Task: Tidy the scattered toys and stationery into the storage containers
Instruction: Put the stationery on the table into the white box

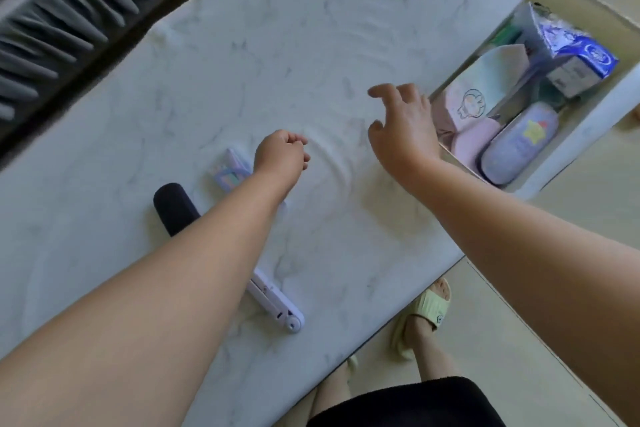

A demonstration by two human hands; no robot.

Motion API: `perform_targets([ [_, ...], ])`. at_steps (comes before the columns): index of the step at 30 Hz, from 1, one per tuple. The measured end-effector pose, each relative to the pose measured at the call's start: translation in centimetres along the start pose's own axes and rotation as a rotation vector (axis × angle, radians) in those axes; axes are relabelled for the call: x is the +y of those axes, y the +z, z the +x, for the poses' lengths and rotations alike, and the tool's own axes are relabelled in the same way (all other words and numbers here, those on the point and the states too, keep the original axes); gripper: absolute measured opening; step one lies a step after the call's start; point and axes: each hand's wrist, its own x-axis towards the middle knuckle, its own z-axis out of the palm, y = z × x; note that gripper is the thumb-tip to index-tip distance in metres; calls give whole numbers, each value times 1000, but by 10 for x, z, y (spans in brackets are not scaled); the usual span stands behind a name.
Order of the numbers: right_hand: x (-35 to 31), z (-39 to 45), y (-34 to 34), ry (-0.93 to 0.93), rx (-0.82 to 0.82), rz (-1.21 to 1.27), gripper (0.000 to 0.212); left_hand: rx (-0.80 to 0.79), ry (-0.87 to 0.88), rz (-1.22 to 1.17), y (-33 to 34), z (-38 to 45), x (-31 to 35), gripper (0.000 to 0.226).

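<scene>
Left forearm over lavender folding tool, curled grip beyond it.

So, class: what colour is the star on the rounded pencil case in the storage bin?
Yellow-green, on a lilac pencil case lying in the white bin; the head view shows it.

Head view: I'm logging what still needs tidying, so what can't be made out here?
- Dark cylinder: lower end behind left forearm.
- Lilac folding tool: upper part under that forearm.
- Pastel packet: partly covered by left hand.
- Storage bin: far side cut by right edge.
</scene>
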Motion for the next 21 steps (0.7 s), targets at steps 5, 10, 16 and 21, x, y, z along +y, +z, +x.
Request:
perform_targets([
  [5, -39, -36, 57, -54, -244, 17, 53, 60, -57, 49, -59, 5, -59, 24],
  [10, -68, -60, 116, -32, -469, -55, 51, 128, -45, 215, -104, 11, -109, 20],
  [16, -95, -79, 165, 19, -413, -187, 73, 349, 11, 555, -123, 17, -152, 40],
  [21, -116, -86, 189, 18, -342, -382, 104, 438, -81, 627, -121, 16, -166, 73],
])
